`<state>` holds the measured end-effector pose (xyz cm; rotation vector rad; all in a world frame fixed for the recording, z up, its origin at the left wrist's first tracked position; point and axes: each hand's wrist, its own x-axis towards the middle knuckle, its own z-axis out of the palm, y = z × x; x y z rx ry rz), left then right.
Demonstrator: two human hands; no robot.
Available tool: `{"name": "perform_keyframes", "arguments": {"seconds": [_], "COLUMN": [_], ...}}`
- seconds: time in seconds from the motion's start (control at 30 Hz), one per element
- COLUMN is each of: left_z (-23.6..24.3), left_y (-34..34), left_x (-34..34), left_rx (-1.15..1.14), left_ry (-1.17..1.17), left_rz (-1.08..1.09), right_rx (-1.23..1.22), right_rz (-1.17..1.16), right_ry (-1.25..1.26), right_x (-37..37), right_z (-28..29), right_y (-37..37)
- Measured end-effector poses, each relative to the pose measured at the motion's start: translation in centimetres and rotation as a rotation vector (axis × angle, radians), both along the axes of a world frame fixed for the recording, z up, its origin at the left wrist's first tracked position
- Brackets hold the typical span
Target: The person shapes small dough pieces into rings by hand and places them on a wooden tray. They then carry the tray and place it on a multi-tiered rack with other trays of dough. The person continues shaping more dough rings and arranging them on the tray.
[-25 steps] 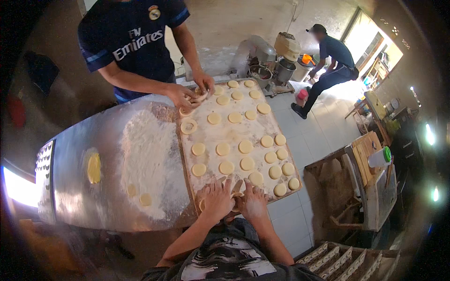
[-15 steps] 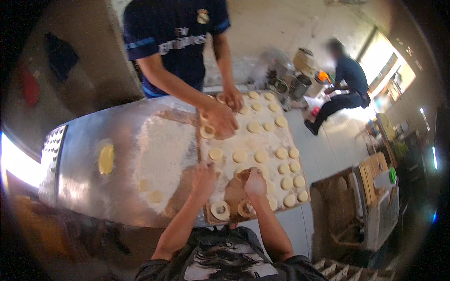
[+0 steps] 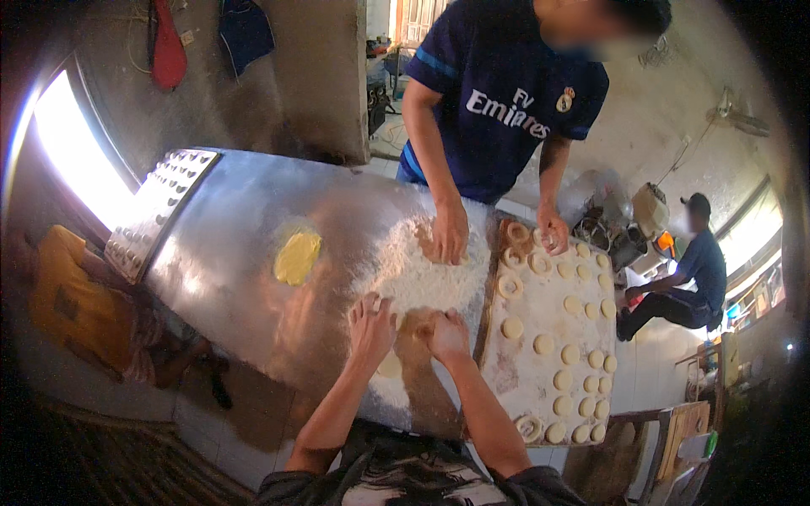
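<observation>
Pale dough rings (image 3: pixel 510 287) are formed; many flat, cream dough discs (image 3: pixel 569 354) remain whole. My left hand (image 3: pixel 371 333) spreads loosely; I can't tell what my right hand (image 3: pixel 450 336) grips.

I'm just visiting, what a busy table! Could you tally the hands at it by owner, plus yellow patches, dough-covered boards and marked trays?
Camera wearer's left hand and right hand: 2
Co-worker's hands: 2
Yellow patch: 1
Dough-covered board: 1
Tray with dark half-round marks: 1
Total: 7
</observation>
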<state>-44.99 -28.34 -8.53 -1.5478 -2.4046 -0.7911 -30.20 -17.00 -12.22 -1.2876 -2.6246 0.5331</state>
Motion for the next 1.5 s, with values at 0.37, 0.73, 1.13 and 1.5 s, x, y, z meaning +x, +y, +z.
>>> {"name": "perform_keyframes", "arguments": {"seconds": [0.37, 0.73, 1.13, 1.5], "left_z": [3.3, 5.2, 1.5, 5.0], "left_y": [-2.1, -0.9, -0.1, 2.3], "left_x": [0.2, 1.5, 6.2, 15.5], "left_rx": [-0.054, 0.276, 0.427, 0.278], "left_ry": [-1.102, -0.512, -0.948, -0.774], "left_rz": [-0.278, -0.314, -0.385, -0.431], "right_rx": [-0.827, -1.051, -1.096, -0.559], "right_rz": [0.020, 0.101, -0.022, -0.094], "right_ry": [0.576, 1.238, 1.132, 0.816], "right_x": [1.1, -0.6, 3.0, 12.1], "right_z": [6.6, 6.3, 9.1, 7.6], "right_y": [-2.0, -4.2, -6.0, -4.7]}}
